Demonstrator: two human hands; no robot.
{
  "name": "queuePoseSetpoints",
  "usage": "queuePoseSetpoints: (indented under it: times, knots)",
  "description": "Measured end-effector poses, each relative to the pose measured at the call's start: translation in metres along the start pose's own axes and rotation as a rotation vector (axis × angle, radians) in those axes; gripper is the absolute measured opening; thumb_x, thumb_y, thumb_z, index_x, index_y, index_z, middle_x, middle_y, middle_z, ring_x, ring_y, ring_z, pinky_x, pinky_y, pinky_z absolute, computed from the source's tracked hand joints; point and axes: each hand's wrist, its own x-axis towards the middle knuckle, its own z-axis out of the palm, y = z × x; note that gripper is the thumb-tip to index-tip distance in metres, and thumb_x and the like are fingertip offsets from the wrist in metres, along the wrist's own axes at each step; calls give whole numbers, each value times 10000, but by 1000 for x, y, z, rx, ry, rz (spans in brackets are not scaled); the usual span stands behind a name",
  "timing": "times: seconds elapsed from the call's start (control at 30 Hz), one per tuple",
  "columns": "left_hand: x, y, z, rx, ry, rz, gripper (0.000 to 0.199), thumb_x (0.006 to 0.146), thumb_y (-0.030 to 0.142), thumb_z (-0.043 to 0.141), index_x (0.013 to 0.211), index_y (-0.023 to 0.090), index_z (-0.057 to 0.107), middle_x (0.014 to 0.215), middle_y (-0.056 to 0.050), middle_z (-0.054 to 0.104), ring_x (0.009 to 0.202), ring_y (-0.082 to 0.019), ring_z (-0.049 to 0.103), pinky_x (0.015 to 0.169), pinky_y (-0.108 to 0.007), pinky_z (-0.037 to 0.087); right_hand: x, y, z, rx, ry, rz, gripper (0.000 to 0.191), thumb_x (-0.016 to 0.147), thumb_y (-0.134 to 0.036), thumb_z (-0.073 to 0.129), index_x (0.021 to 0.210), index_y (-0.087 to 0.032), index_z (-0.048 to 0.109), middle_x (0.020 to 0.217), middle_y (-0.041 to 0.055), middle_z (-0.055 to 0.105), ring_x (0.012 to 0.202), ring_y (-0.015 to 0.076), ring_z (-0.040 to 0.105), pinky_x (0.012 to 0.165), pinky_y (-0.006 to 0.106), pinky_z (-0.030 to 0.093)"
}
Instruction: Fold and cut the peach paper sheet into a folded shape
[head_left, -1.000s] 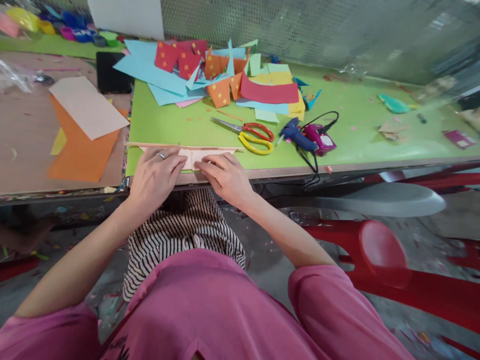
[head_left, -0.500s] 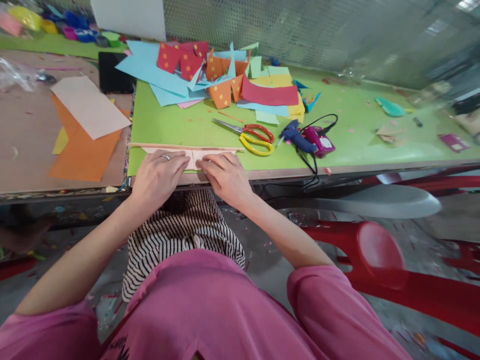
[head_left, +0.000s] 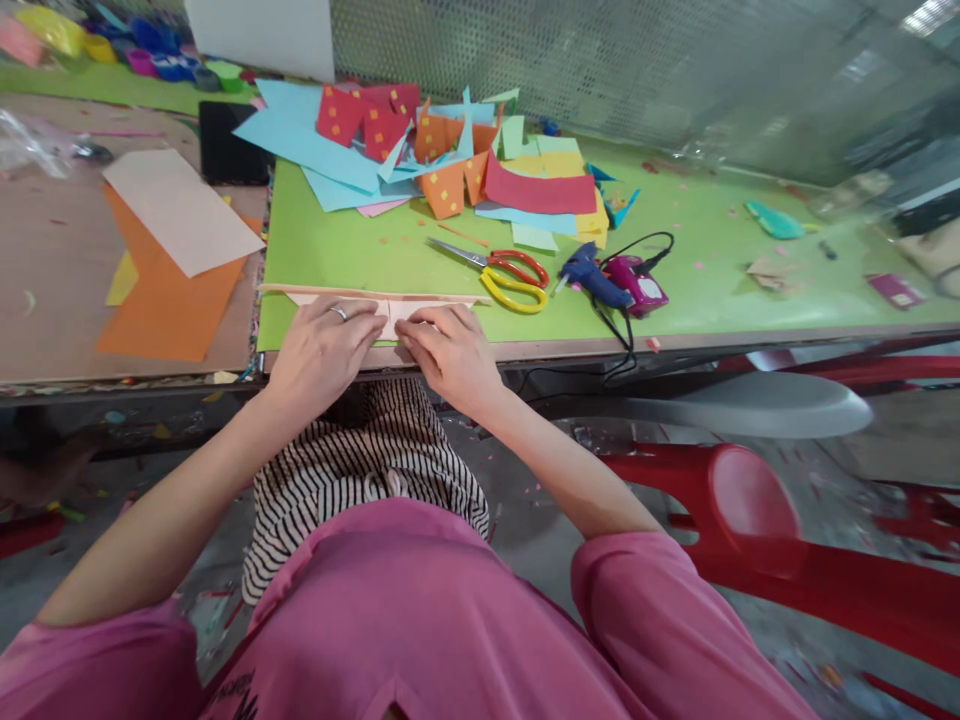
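Observation:
A folded sheet of pale pink paper [head_left: 389, 309] lies along the front edge of the green tabletop, with a vertical crease near its middle and a long narrow fold at its far side. My left hand [head_left: 321, 345], wearing a ring, grips its near part left of the crease, fingers bent and pressed together. Just right of the crease, my right hand [head_left: 451, 355] pinches the same paper. Both hands cover much of the sheet. Beyond my right hand lie scissors [head_left: 514, 282] with one red and one yellow handle.
A blue glue gun [head_left: 595, 273] and a magenta box [head_left: 637, 285] with a black cable lie to the right. Cut coloured papers [head_left: 540, 188] are heaped at the back. Orange paper [head_left: 169, 310] lies left under a pale sheet [head_left: 180, 212]. Red chairs [head_left: 750, 500] stand at right.
My hands stay on the pale pink paper, and the fingertips shift very slightly at the crease. The surroundings have barely moved in view.

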Motion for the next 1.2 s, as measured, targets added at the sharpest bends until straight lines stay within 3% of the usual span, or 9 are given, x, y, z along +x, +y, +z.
queuePoseSetpoints:
  times: [0.27, 0.37, 0.57, 0.67, 0.83, 1.0, 1.2]
  knots:
    - [2, -1, -4, 19, -29, 25, 408, 1097, 334, 390, 1148, 253, 786, 1159, -76, 823, 1020, -279, 746, 920, -453, 571, 1, -2, 1, -8, 14, 21, 357, 1105, -306, 440, 1221, -197, 759, 1080, 113, 704, 1047, 269, 557, 904, 428, 469]
    - [3, 1, -5, 38, -41, 39, 406, 1093, 309, 391, 1130, 269, 794, 1165, -73, 821, 1049, -289, 744, 922, -472, 581, 1, -3, 1, -1, -1, 32, 355, 1105, -304, 436, 1213, -207, 760, 1081, 112, 704, 1048, 271, 553, 902, 437, 466]
    - [-5, 12, -5, 128, -39, 48, 397, 1091, 270, 400, 1215, 194, 770, 1276, -147, 781, 1141, -321, 720, 957, -502, 576, 0, -4, 3, -73, 13, 12, 379, 1113, -312, 418, 1202, -180, 762, 1073, 114, 723, 1002, 264, 564, 858, 426, 443]
    - [-13, 14, -4, 117, -32, 89, 490, 1095, 454, 429, 1355, 139, 701, 1414, -187, 706, 1246, -346, 673, 1022, -516, 545, 0, -5, 3, -108, 33, -5, 397, 1117, -315, 406, 1189, -163, 766, 1065, 112, 732, 984, 258, 572, 842, 415, 434]
    - [-22, 10, -1, 118, -69, 138, 895, 964, 811, 429, 1506, 115, 583, 1530, -229, 604, 1371, -384, 591, 1115, -525, 473, 0, -7, 2, -105, 29, 12, 371, 1105, -319, 427, 1187, -175, 760, 1066, 109, 731, 999, 264, 577, 866, 424, 436]
    - [-23, 10, -2, 145, -108, 151, 996, 899, 855, 501, 1525, 82, 561, 1558, -267, 562, 1399, -405, 562, 1175, -556, 404, -2, -5, 1, -76, -8, 19, 365, 1086, -304, 438, 1242, -172, 740, 1133, 132, 727, 1048, 283, 589, 909, 449, 456]
    - [-21, 10, -2, 156, -128, 144, 950, 864, 850, 582, 1514, 158, 583, 1546, -237, 585, 1395, -399, 571, 1190, -564, 368, -7, -2, -7, -1, 14, 28, 390, 1067, -348, 488, 1374, -168, 650, 1295, 152, 712, 1176, 299, 598, 1019, 474, 473]
